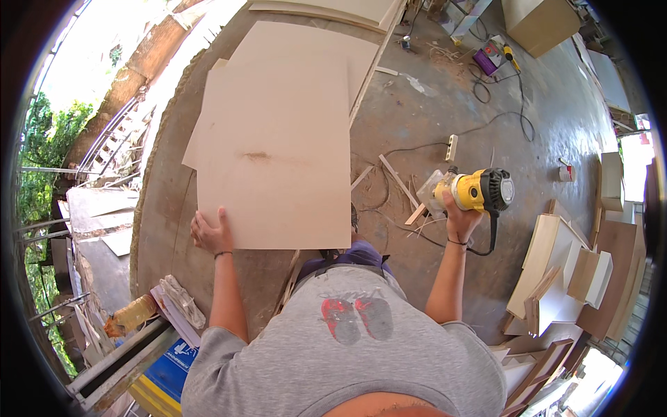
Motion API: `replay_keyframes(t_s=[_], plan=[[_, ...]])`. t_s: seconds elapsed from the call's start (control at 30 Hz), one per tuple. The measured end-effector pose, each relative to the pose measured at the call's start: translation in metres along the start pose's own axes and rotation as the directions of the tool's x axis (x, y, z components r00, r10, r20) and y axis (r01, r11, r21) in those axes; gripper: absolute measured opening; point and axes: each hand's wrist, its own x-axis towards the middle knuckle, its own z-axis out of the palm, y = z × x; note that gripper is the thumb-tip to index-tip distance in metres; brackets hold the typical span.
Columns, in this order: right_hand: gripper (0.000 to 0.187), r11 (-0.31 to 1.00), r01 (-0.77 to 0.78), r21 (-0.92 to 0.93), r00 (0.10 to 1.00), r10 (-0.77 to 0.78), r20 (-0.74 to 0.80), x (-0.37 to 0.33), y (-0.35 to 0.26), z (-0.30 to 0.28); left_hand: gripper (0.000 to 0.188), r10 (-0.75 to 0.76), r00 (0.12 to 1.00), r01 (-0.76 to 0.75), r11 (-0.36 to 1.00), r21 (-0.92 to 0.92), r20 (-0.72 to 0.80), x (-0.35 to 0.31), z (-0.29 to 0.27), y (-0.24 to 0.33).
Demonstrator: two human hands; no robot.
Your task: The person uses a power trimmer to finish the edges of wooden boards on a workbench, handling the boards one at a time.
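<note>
My right hand point(461, 219) is wrapped round a yellow and black electric router point(472, 191), held up off to the right of my body. The router is tilted on its side, with its clear base to the left and its black motor cap to the right; a black cord hangs from it. A pale wooden panel point(278, 132) lies on top of other sheets in front of me, with a brown smudge near its middle. At its near left corner is my left hand point(210, 233), thumb on the face and fingers curled at the edge.
Below the panels is a large worktop point(163, 208). Wood offcuts point(399, 181), a power strip point(451, 147) and cords lie on the floor. Cabinet pieces point(556, 271) stand at the right. A purple box point(488, 61) sits farther off. A blue and yellow package point(167, 372) is at lower left.
</note>
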Motion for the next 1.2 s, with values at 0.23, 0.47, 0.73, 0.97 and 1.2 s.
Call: replay_keyframes(t_s=[0.23, 0.47, 0.73, 0.97, 1.2], plan=[[0.058, 0.999, 0.022, 0.027, 0.999, -0.023, 0.026, -0.007, -0.01, 0.0, 0.08, 0.175, 0.978, -0.17, 0.984, -0.051, 0.117, 0.066, 0.028, 0.042], [0.053, 0.991, 0.104, -0.089, 0.966, -0.08, 0.245, -0.027, -0.011, 0.016, 0.097, 0.753, 0.629, -0.697, 0.656, -0.291, 0.192, -0.025, -0.002, 0.051], [0.048, 0.976, 0.178, -0.125, 0.877, -0.099, 0.471, -0.032, -0.012, 0.056, 0.11, 0.863, 0.488, -0.824, 0.506, -0.256, 0.135, -0.034, 0.003, 0.077], [0.032, 0.879, 0.399, -0.261, 0.798, -0.193, 0.571, -0.021, -0.004, 0.102, 0.113, 0.814, 0.476, -0.807, 0.555, -0.201, 0.332, -0.007, -0.002, 0.122], [0.038, 0.961, 0.248, -0.121, 0.852, -0.157, 0.499, -0.016, 0.015, 0.132, 0.115, 0.853, 0.362, -0.842, 0.472, -0.262, 0.377, 0.001, -0.008, 0.117]])
